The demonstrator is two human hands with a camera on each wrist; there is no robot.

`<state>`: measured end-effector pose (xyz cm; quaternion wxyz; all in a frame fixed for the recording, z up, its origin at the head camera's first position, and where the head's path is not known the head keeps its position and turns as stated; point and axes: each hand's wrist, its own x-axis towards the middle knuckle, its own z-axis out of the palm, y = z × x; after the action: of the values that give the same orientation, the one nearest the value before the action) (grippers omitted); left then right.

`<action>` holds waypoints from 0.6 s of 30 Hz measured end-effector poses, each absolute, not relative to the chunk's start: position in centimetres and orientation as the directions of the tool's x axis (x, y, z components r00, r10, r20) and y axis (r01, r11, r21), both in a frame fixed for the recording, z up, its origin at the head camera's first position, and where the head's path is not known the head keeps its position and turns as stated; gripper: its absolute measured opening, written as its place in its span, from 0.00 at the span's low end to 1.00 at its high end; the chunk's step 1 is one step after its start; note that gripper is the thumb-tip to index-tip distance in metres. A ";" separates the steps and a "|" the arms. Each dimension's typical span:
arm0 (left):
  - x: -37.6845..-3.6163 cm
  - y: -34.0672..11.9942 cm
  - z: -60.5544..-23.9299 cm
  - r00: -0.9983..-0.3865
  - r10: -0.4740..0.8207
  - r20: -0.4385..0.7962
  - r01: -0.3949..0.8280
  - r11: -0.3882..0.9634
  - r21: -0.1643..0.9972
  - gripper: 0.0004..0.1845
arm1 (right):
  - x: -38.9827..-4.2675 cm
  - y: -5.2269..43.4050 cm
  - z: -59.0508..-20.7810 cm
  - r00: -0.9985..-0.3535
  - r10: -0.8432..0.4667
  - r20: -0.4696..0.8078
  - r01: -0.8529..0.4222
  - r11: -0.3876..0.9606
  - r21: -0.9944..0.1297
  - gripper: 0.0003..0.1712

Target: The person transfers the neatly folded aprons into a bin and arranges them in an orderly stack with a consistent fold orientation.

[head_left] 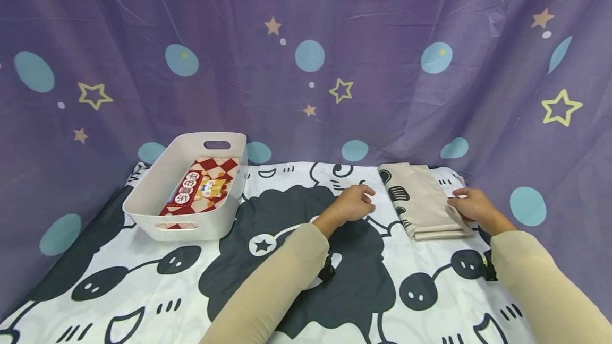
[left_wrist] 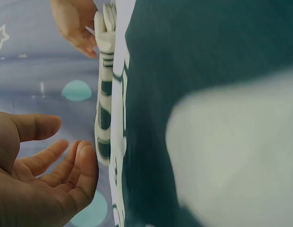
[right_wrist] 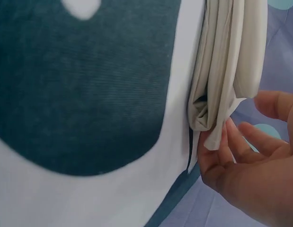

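Note:
A folded beige cloth (head_left: 423, 200) with dark stripe marks lies on the black-and-white cartoon sheet (head_left: 268, 301) at the right rear. My left hand (head_left: 368, 198) hovers just left of the cloth, fingers loosely curled, holding nothing. In the left wrist view that hand (left_wrist: 73, 139) is relaxed and apart from the cloth's edge (left_wrist: 104, 118). My right hand (head_left: 456, 199) is at the cloth's right edge. In the right wrist view its fingertips (right_wrist: 221, 142) touch the underside of the cloth's layered edge (right_wrist: 226, 71), with the thumb held apart.
A white plastic bin (head_left: 143, 203) with handle slots stands at the left rear and holds a red checkered packet (head_left: 201, 187). A purple curtain with stars and dots (head_left: 306, 41) hangs close behind and at both sides.

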<state>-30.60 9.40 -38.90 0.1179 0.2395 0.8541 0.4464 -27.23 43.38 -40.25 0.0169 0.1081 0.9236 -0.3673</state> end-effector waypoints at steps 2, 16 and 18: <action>-30.5 10.2 -39.0 -0.849 0.528 -0.010 0.282 0.470 0.837 0.23 | -27.2 43.5 -40.4 -0.974 0.182 -0.137 0.226 0.695 -0.683 0.32; -30.5 15.2 -40.8 -0.834 0.528 -0.159 0.033 0.336 0.941 0.27 | -27.1 43.7 -40.2 -0.956 0.142 -0.258 0.293 0.570 -0.767 0.31; -30.4 15.8 -40.7 -0.846 0.504 -0.172 0.003 0.328 0.945 0.27 | -27.2 43.8 -40.2 -0.951 0.142 -0.274 0.306 0.556 -0.773 0.31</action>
<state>-30.41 15.79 -40.74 0.2251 0.1619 0.7832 0.5565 -27.18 43.81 -40.20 0.0904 0.1274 0.8773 -0.4537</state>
